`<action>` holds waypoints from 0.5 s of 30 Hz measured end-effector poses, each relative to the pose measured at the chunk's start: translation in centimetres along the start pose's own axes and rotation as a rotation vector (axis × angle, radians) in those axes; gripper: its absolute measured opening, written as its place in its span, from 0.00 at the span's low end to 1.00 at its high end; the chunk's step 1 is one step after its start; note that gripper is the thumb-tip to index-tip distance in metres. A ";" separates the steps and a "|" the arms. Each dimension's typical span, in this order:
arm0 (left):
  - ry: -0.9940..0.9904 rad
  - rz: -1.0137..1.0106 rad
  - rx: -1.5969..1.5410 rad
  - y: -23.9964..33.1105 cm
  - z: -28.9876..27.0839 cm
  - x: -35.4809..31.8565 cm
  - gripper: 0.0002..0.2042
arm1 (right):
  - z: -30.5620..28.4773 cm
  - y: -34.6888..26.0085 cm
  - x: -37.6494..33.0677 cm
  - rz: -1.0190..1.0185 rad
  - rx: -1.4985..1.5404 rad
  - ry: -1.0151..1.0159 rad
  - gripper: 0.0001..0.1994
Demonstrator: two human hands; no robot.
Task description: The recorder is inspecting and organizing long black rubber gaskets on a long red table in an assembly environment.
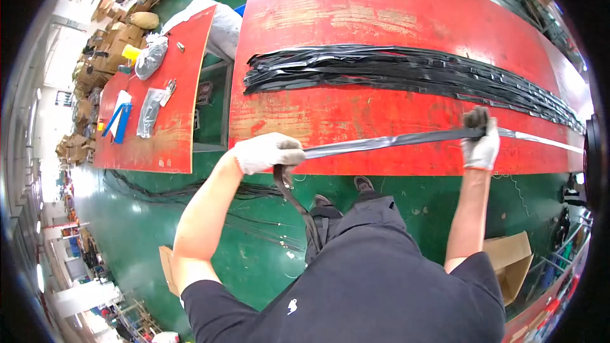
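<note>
A long flat black strip point(375, 144) is stretched between my hands, just above the near edge of the red table point(356, 111). My left hand point(270, 153), in a white glove, is closed around it, and its loose end hangs down in front of my body. My right hand point(480, 141), in a white glove with dark, soiled fingers, grips the strip farther right. Beyond that hand, the strip runs on toward the table's right end. Across the tabletop, past my hands, lies a long bundle of similar black strips point(381, 71).
A smaller red table point(181, 70) at left holds a clear bag point(152, 57), a grey packet point(150, 113) and blue pieces point(122, 123). Black cables point(165, 192) lie on the green floor. An open cardboard box point(510, 265) stands at right, and cartons are stacked far left.
</note>
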State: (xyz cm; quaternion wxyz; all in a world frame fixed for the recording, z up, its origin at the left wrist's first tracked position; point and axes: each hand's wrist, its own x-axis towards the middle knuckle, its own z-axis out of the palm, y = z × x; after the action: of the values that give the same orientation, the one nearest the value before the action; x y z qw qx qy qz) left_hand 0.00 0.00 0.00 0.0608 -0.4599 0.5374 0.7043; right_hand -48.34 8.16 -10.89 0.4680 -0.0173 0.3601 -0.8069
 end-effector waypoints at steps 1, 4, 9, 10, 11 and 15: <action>-0.033 -0.054 0.033 0.4 0.6 1.0 0.12 | 0.7 0.2 -1.0 -0.011 0.004 0.014 0.18; -0.159 0.065 -0.230 -5.4 -2.9 5.7 0.16 | 8.8 9.8 -8.5 0.033 0.012 -0.051 0.19; -0.133 0.092 -0.245 -13.2 -5.5 6.9 0.21 | 10.7 19.8 -12.1 0.157 0.125 -0.257 0.19; -0.128 0.108 -0.182 -14.5 -6.2 6.4 0.18 | 10.5 20.1 -11.6 0.152 0.058 -0.141 0.19; -0.118 0.125 -0.124 -15.7 -7.0 5.6 0.16 | 10.6 20.2 -10.8 0.146 -0.011 -0.027 0.19; -0.241 0.061 0.134 -19.0 -13.2 1.8 0.16 | 6.0 20.9 -6.0 0.183 -0.041 0.034 0.22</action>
State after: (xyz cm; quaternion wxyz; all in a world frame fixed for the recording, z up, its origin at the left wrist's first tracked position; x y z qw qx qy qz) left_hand 17.64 -3.58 -14.59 0.1340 -0.3502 0.5858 0.7185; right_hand -27.25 3.09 -17.03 0.5331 0.0197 0.3846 -0.7533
